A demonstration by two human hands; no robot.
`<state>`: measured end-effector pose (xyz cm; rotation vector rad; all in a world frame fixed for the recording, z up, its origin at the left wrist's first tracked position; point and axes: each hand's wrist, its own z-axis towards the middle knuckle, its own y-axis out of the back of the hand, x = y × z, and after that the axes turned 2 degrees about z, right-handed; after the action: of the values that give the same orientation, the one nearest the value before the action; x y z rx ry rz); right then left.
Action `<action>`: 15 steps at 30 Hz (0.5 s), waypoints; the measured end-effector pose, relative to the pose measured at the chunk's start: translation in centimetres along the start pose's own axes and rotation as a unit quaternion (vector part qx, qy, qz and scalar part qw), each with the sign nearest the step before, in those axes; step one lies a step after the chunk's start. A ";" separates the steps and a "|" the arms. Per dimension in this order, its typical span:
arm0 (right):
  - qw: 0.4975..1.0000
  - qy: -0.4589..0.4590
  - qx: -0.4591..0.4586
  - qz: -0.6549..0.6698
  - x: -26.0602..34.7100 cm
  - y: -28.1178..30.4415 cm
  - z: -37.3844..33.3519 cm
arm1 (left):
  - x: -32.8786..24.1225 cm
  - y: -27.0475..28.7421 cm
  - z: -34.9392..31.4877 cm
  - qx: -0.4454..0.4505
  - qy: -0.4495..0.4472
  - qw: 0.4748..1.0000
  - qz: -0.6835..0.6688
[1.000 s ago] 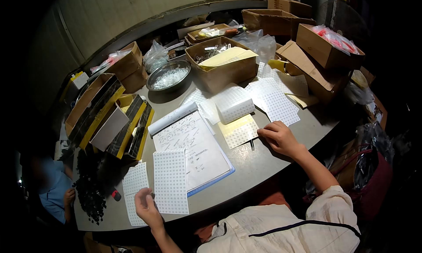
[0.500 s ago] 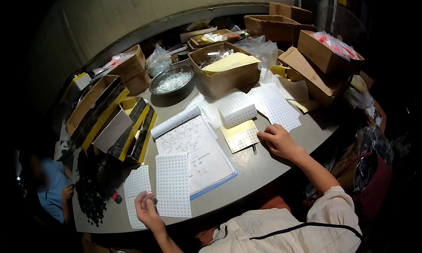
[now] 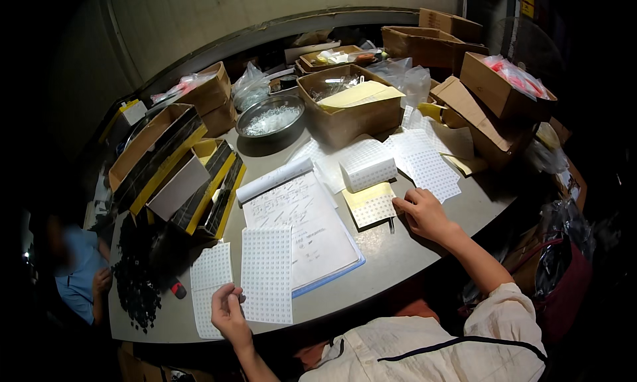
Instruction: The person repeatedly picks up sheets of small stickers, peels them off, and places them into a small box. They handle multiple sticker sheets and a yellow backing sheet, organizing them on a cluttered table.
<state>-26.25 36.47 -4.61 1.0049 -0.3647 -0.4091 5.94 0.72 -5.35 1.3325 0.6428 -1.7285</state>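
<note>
My right hand (image 3: 426, 216) rests on the table with its fingers curled and the fingertips closed at the right edge of a yellow-backed label sheet (image 3: 370, 205). The far part of that sheet rolls up into a white curl (image 3: 367, 173). A short dark strip (image 3: 391, 227) sticks out from under its near edge. At the front left, my left hand (image 3: 230, 316) has its fingers bent toward the thumb; whatever is between them is too small to make out. It is over the gap between two white printed label sheets, one on the left (image 3: 211, 282) and one on the right (image 3: 267, 269).
A clipboard with handwritten pages (image 3: 318, 239) lies mid-table. Behind are a bowl of clear small parts (image 3: 272, 120) and a cardboard box (image 3: 352, 120). Black-and-yellow boxes (image 3: 199, 190), black pieces (image 3: 136, 276) and a red-black object (image 3: 178, 289) are left. A person in blue (image 3: 83, 269) sits far left.
The view has shifted slightly, so the table items appear a little to the right. My left hand has curled its fingers more and turned; my right hand stays at the yellow-backed sheet.
</note>
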 end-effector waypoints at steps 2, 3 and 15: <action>1.000 0.004 -0.007 -0.003 0.1 0.0 -0.1 | 0.1 0.0 -0.1 0.007 0.006 1.000 -0.003; 1.000 0.005 -0.011 -0.004 0.1 0.0 -0.1 | 0.1 0.0 -0.1 0.011 0.008 1.000 -0.004; 0.999 0.003 -0.042 -0.012 0.4 -0.2 -0.3 | 0.4 -0.1 -0.1 0.022 0.007 1.000 0.009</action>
<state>-25.77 36.41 -4.87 0.9283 -0.3277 -0.4408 5.93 0.72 -5.80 1.3763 0.6028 -1.7299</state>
